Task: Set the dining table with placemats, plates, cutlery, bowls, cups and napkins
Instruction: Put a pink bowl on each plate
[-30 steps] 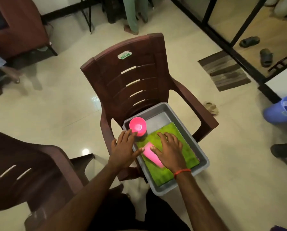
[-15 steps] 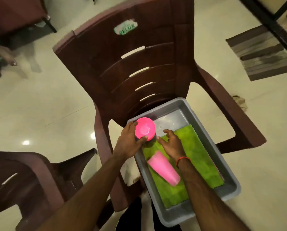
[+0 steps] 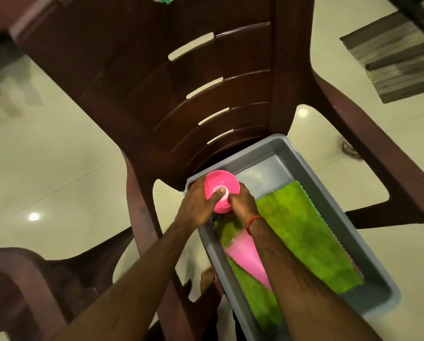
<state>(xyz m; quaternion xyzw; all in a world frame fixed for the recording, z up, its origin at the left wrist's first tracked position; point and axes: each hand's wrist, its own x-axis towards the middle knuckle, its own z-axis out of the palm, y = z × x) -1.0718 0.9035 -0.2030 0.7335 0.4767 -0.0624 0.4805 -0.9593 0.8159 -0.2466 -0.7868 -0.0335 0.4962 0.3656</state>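
1. Head view is looking straight down on a dark brown plastic chair (image 3: 206, 82), on whose seat a grey plastic tub (image 3: 329, 190) is sitting.
2. Both hands are meeting at the tub's far left corner, where a pink bowl (image 3: 220, 183) is being held upside down, its base facing up.
3. The left hand (image 3: 197, 205) is wrapping the bowl's left side, its thumb lying across the pale base, so this grip is clenching on the pink bowl.
4. The right hand (image 3: 241, 203) is pressing against the bowl's right side with its fingers curled; this grip is also closing on the pink bowl, though the fingertips are hidden under it.
5. A red thread (image 3: 254, 221) is circling the right wrist.
6. A green napkin (image 3: 309, 237) with a zigzag edge is lying flat on the tub's floor, covering most of it.
7. A pink cup (image 3: 249, 259) is lying on its side on the napkin, partly covered by the right forearm.
8. A second brown chair (image 3: 34, 279) is standing at lower left on the glossy tiled floor (image 3: 46, 168), and a striped mat (image 3: 397, 55) is lying at upper right.
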